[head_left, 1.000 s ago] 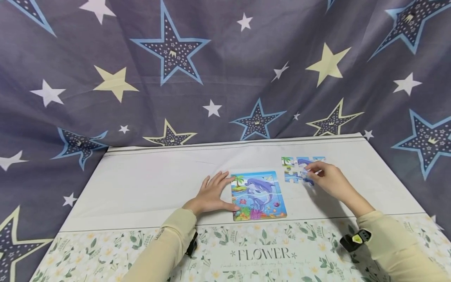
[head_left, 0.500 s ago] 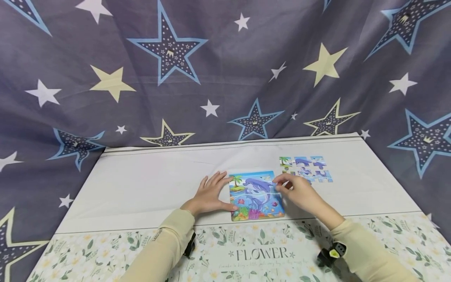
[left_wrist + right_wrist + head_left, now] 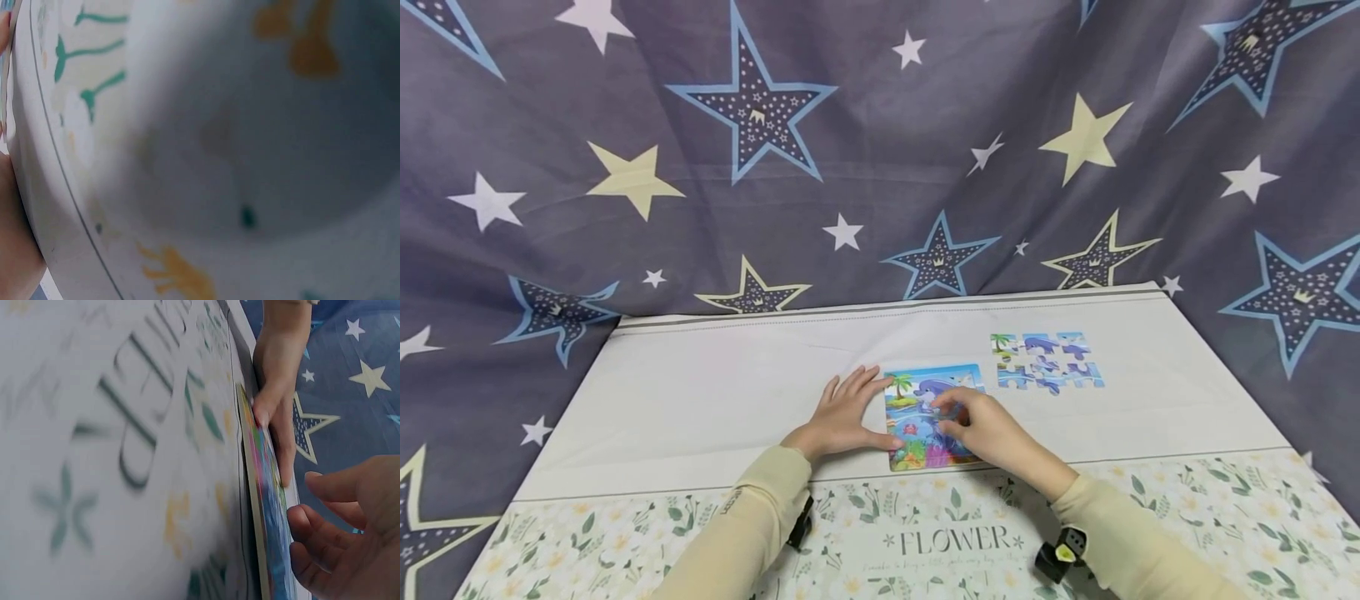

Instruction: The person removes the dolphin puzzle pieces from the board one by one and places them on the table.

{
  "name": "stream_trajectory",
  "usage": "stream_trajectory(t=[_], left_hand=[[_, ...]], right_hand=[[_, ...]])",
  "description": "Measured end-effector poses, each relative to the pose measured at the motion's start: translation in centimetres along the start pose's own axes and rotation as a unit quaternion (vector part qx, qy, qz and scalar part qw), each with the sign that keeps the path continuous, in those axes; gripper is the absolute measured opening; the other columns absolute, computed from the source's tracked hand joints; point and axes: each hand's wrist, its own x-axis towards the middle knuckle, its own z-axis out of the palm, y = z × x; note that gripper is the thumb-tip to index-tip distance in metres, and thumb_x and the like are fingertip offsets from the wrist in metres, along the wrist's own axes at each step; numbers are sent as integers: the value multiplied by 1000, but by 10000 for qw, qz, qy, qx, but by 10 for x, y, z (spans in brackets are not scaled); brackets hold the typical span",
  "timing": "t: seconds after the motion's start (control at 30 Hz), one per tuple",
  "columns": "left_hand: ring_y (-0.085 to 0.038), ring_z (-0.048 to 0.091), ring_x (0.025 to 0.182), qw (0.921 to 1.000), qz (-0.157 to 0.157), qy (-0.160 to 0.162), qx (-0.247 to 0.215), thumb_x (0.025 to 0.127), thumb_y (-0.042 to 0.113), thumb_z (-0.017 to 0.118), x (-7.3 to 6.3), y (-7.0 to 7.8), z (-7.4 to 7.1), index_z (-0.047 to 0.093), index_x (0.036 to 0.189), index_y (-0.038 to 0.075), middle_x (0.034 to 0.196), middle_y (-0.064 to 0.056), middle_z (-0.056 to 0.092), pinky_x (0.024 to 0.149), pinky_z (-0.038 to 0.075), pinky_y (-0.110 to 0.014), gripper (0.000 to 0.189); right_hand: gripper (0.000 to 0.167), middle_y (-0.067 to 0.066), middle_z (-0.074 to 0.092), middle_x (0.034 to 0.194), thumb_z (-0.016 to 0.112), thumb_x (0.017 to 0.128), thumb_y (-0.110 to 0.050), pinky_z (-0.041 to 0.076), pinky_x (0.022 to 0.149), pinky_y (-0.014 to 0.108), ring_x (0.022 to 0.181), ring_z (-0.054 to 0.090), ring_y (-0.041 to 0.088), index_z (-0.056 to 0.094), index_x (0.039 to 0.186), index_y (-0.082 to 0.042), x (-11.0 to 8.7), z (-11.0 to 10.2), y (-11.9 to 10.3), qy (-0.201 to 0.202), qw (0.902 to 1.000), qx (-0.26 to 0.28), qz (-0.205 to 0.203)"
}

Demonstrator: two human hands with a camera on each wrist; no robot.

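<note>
A square jigsaw puzzle board (image 3: 936,460), printed with dolphins, a palm tree and coral, lies on the table. My left hand (image 3: 842,421) spreads along its left side, index fingertip at the upper corner and thumb over the lower left. My right hand (image 3: 977,423) is over the middle of the board with its fingers bent, covering part of the picture. In the right wrist view, a gap shows between the right thumb (image 3: 325,485) and fingers, with no piece visible there. Several loose puzzle pieces (image 3: 1040,344) lie in two rows to the right of the board.
The white table cover (image 3: 730,392) has a floral front band (image 3: 700,500) with lettering. A dark star-printed curtain (image 3: 865,150) hangs behind and beside the table. Each wrist wears a small black device (image 3: 1060,554). The left wrist view shows mostly blurred cloth.
My right hand has moved left from the loose pieces to the middle of the board, uncovering those pieces. My left hand stays at the board's left edge.
</note>
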Motion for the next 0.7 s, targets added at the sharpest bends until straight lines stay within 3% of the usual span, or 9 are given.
stream_trajectory(t=[0.47, 0.7], left_hand=[[-21, 0, 151, 9998, -74, -157, -33, 72, 65, 75, -2, 4, -4, 29, 157, 25, 166, -2, 11, 118, -10, -51, 105], [-22, 1, 151, 9999, -39, -120, -4, 72, 65, 76, -2, 3, -3, 30, 157, 24, 165, -2, 13, 118, -9, -52, 105]], right_hand=[[37, 5, 59, 106, 78, 85, -7, 47, 67, 28, 77, 51, 12, 64, 118, -4, 1, 24, -15, -180, 9981, -562, -161], [48, 5, 56, 109, 84, 80, -15, 52, 80, 41, 93, 57, 19, 64, 122, -7, 2, 28, -14, -270, 9959, -861, -21]])
